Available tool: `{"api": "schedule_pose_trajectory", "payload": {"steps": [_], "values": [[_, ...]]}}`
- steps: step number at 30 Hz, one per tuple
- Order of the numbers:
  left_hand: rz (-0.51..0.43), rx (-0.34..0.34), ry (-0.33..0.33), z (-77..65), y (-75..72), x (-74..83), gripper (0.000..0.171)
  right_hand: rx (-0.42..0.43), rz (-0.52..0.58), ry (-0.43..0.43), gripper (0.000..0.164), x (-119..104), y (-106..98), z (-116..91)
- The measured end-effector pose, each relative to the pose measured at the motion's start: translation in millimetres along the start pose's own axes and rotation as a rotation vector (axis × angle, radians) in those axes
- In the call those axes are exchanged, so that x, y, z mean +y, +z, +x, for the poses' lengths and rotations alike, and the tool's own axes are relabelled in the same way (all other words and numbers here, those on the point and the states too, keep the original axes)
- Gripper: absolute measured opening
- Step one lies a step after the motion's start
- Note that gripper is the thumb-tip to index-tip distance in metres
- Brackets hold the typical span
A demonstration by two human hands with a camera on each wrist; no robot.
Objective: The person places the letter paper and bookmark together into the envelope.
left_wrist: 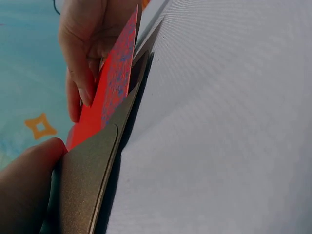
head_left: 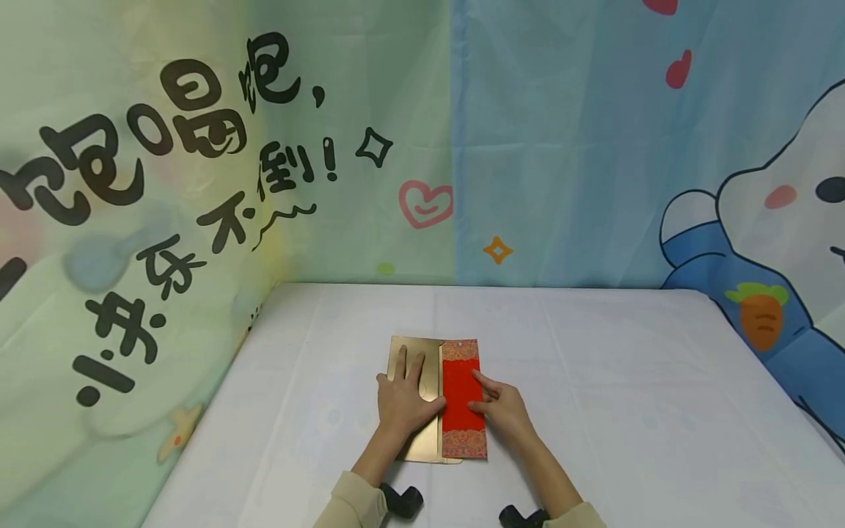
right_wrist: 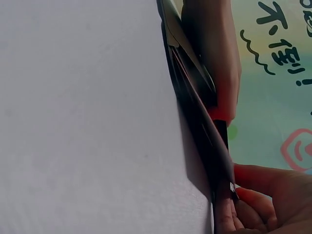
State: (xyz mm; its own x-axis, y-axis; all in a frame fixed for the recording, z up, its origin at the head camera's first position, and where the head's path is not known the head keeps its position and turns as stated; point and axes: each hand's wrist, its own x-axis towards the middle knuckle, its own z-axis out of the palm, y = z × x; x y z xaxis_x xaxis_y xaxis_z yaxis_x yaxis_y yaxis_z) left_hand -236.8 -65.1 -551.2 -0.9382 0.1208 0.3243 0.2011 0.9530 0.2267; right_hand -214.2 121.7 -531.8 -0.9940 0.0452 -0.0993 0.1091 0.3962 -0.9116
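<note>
A gold envelope-like sleeve [head_left: 428,367] lies on the white tabletop in front of the person. From its right side sticks out a red card [head_left: 462,381] with patterned bands at both ends. Spread over the gold sleeve, the left hand [head_left: 405,400] presses on it, the thumb reaching its right edge by the red card. The right hand [head_left: 505,411] pinches the red card's right edge between thumb and fingers. In the left wrist view the red card [left_wrist: 92,119] slants up from behind the gold layer [left_wrist: 87,170]. How far it reaches inside is hidden.
A white cloth [head_left: 594,381] covers the table. Behind and to the left hang printed curtains [head_left: 528,147] with lettering and a cartoon figure [head_left: 779,257]. Black wrist-worn devices [head_left: 404,502] sit near both sleeves.
</note>
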Motion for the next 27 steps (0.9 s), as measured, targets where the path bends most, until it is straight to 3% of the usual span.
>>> {"api": "schedule_pose_trajectory", "payload": {"steps": [8,14,27], "values": [[-0.024,-0.008,-0.007,0.3,-0.3,1.0,0.081,-0.025,-0.168,-0.145,0.058,1.0,5.7,-4.2],[0.001,0.002,-0.003,0.7,0.5,0.7,0.081,0.009,-0.345,-0.317,0.062,1.9,9.2,-4.0],[0.058,-0.008,0.006,1.0,1.7,0.7,0.084,0.047,-0.665,-0.453,0.060,2.1,6.9,-8.4]]}}
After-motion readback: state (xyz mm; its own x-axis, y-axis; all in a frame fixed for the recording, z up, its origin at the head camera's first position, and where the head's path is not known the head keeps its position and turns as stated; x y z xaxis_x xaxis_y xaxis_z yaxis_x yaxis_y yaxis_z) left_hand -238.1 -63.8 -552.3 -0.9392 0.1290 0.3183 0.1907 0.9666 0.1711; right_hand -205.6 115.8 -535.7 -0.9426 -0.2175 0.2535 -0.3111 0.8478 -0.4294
